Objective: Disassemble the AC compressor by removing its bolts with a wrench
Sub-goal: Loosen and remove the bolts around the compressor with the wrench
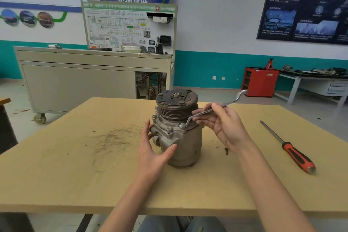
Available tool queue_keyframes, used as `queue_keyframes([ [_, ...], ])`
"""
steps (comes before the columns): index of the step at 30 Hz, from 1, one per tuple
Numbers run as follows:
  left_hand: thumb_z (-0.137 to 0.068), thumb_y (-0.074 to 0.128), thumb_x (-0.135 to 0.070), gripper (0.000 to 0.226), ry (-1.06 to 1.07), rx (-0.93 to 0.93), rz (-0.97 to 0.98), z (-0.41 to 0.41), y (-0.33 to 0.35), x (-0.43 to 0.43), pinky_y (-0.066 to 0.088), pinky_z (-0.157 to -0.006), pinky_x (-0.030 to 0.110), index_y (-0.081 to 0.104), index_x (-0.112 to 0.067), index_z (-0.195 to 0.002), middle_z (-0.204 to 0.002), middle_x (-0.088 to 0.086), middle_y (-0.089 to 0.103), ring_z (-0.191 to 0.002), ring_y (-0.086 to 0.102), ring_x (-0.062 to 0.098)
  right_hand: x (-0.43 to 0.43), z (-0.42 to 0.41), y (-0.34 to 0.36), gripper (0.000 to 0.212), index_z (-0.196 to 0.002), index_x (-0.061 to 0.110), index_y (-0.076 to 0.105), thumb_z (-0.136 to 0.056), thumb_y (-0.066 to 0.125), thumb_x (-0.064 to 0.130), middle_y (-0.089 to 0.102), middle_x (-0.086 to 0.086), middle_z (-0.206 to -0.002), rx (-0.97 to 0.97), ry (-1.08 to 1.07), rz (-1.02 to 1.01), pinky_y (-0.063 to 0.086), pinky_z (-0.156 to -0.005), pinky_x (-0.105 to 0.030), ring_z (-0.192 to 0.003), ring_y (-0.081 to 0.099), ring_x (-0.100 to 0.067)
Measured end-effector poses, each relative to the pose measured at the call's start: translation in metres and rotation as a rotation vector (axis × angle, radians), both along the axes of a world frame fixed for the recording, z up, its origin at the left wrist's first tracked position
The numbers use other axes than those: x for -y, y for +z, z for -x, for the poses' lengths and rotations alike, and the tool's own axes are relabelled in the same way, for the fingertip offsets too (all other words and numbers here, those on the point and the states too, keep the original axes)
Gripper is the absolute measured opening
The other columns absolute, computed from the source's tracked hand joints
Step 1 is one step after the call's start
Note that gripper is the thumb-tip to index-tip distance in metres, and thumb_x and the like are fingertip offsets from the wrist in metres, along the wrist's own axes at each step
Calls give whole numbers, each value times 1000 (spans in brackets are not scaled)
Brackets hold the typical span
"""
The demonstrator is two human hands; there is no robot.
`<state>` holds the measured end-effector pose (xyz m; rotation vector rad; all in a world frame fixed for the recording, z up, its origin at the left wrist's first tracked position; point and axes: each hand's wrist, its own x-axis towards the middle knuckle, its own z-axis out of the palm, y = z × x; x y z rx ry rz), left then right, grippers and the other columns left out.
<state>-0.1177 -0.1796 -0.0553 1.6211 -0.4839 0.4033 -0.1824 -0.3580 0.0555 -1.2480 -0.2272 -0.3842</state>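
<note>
Two bare forearms reach from the near edge of the bench [94,184] to the work at its middle.

- Left hand [152,149]: wrapped round the lower body of the compressor [186,145], thumb across the front, fingers round the far-left side. Holds it firmly.
- Right hand [224,124]: pinches the middle of the wrench [212,109] shank between thumb and fingers, palm turned towards the camera.
- Compressor: stands upright between the two hands, pulley [177,98] on top, base flat on the bench.
- Wrench: offset ring type. Lower ring sits over a bolt [182,126] on the flange just left of the right hand; the free end rises up and away beyond it.
- Further flange bolts [169,129] appear seated, between the hands and nearer the left hand.

Step in hand, as judged: loosening the ringed bolt. To do it well, seat the ring fully down and level on the head. Shift the grip further out along the shank for leverage, and brace with the left hand against the turn so the body does not twist or tip. The pulley rim overhangs the flange and probably limits the swing, so short strokes with reseating seem likely.

Surroundings:
- Loose bolt [226,150]: on the bench, just below the right wrist, where a forearm could knock it.
- Long screwdriver [293,153]: red and black handle, well to the right of the right hand, out of the way.
- Scuff marks [113,137]: on the bench left of the left hand.
- Grey wheeled cabinet [79,81] and red cabinet [260,81]: on the floor far beyond the hands.
</note>
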Motion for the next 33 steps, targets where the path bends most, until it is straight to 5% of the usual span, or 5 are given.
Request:
queue_keyframes([
  [13, -57, 69, -66, 105, 16, 4, -24, -1, 0, 2, 40, -97, 18, 30, -30, -148, -141, -8, 48, -119, 50, -5, -63, 34, 14, 22, -78, 4, 69, -89, 56, 19, 60, -6, -64, 927, -953, 1523, 43, -41, -23, -48, 56, -15],
  [19, -63, 67, -61, 93, 36, 5, -47, -11, -3, 5, 48, -101, 40, 42, -17, -142, -130, -2, 60, -122, 56, 11, -94, 33, -4, 21, -78, 13, 69, -81, 49, 8, 57, -1, -65, 818, -1070, 1714, 41, -43, -23, -51, 55, -15],
  [24, -70, 65, -67, 53, 33, 9, 134, -10, -7, 10, 40, -109, 54, 47, -60, -119, -138, 3, 51, -133, 47, 22, -112, 27, -16, 24, -74, 16, 69, -83, 48, 7, 58, 1, -65, 733, -1202, 1713, 42, -48, -22, -52, 54, -13],
  [30, -73, 63, -55, 84, -30, 30, 27, -15, -13, 7, 33, -90, -4, 35, -21, -145, -126, -42, 48, -121, 46, -18, -104, 32, -22, 25, -77, 13, 70, -87, 48, 5, 58, 0, -65, 775, -1177, 1663, 41, -49, -22, -52, 54, -13],
  [33, -57, 66, -59, 101, -95, -30, 68, -14, -7, 6, 41, -102, 17, 30, -28, -146, -137, -19, 48, -123, 50, -5, -77, 34, -20, 19, -78, 8, 68, -90, 54, 5, 61, -5, -71, 904, -968, 1578, 44, -52, -24, -57, 58, -17],
])
